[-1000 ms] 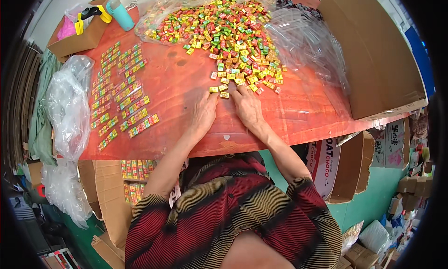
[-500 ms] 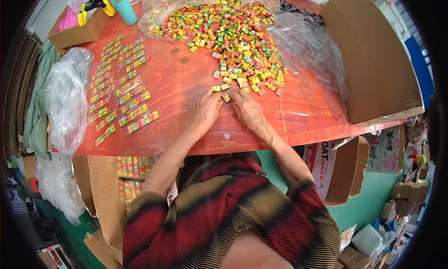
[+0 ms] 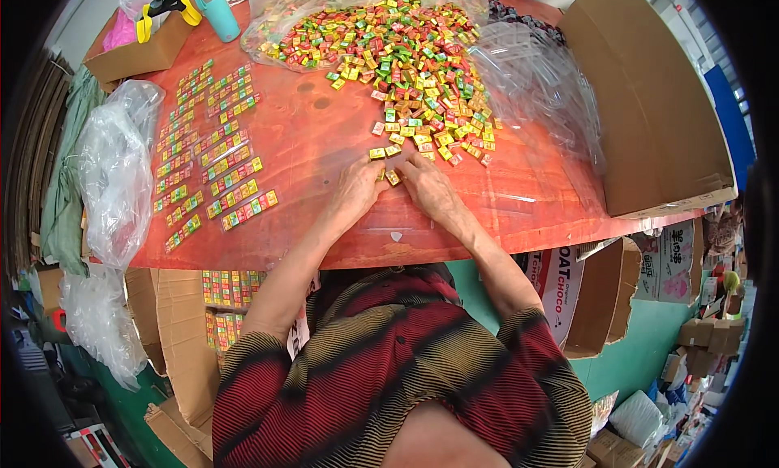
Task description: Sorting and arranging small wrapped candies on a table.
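Observation:
Many small red, yellow and green boxes lie heaped on the red table, spilling toward me from a clear bag. At the near tip of the heap my left hand is closed, its fingertips pinching a small yellow box. Facing it, my right hand has its fingers bent together at the nearest boxes; what they hold is hidden. Between the two hands lies a single yellow box, close to the left fingertips. Short rows of the same boxes are laid out on the left.
Clear plastic bags lie right of the heap, beside a tall cardboard box. A carton and a turquoise bottle stand at the far left. Crumpled clear plastic hangs over the left edge. Below, an open carton stands beside packed boxes.
My hands stay at the heap's near tip. The single box between them has shifted slightly toward me, and the left fingers have moved a little. The rows on the left look the same.

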`<state>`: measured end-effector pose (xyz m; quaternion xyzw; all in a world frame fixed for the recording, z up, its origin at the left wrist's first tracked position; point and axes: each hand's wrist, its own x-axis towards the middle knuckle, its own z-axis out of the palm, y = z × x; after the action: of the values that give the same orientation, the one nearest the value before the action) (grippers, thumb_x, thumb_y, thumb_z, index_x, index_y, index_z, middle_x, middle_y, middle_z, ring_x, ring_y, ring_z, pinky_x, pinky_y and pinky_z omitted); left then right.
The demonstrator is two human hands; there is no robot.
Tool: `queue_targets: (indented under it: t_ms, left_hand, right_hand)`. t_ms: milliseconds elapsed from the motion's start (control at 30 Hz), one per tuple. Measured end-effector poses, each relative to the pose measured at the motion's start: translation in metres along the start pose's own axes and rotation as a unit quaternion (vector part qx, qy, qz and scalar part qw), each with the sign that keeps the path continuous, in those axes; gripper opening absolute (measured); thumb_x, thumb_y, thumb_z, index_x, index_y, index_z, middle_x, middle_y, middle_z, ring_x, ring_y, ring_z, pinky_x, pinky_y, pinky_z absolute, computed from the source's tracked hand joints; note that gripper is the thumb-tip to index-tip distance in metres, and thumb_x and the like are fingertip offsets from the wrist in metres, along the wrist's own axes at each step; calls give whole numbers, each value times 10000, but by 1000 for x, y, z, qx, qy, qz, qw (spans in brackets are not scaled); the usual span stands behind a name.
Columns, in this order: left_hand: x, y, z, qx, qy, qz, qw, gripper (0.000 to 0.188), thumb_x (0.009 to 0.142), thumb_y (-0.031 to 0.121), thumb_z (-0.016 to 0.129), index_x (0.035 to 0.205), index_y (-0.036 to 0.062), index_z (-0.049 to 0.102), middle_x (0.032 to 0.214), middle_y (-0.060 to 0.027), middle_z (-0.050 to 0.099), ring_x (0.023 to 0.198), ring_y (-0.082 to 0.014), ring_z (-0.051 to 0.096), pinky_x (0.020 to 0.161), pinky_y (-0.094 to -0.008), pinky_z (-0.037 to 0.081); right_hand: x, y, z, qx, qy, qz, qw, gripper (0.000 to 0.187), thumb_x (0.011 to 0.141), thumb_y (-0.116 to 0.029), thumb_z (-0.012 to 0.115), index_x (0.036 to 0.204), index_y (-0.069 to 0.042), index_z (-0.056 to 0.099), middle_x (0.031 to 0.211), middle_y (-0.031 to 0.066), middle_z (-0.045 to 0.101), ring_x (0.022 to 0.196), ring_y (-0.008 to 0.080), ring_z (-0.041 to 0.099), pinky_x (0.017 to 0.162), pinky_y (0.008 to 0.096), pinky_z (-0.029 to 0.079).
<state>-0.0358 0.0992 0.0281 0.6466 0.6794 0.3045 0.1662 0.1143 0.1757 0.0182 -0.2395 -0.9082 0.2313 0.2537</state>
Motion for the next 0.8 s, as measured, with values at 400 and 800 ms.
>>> queue_targets:
  t_ms: [400, 800]
  left_hand:
    - [-8, 5, 3, 9, -13, -24, 1000, 387, 689, 70, 668, 1047, 2, 539, 962, -164, 493, 899, -342, 524, 754, -401, 434]
    - [0, -1, 20, -65, 8, 23, 998, 421, 680, 93, 676, 1065, 20, 522, 1010, -148, 486, 902, -343, 521, 758, -404, 438]
  right_hand:
    - [-1, -2, -4, 25, -33, 10, 999, 262, 727, 23, 494, 988, -5, 511, 923, 185, 503, 872, 366, 521, 735, 408, 437]
    - [-13, -4, -18, 8, -20, 64, 998, 334, 750, -24, 554, 1079, -62, 507, 976, 165, 523, 853, 338, 556, 691, 408, 470]
